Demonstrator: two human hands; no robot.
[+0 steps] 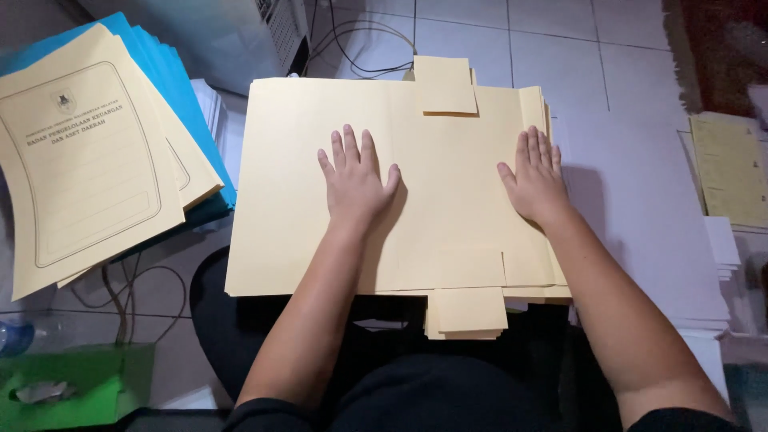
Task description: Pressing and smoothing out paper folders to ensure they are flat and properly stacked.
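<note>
The unfolded cream card folder [336, 240], matte and smooth with square tabs jutting from its far and near edges, lay flat atop a stack of the same folders on the person's lap. The left hand [354, 182] and right hand [534, 180] both pressed down on it, palms flat, fingers spread, gripping nothing. To the left sat a fanned pile of printed cream covers [80, 160] over blue folders [180, 88], above a white tiled floor [560, 40].

office floor | stacked paper folders [400, 200] | cables [352, 48] | white tiles [560, 48]
</note>
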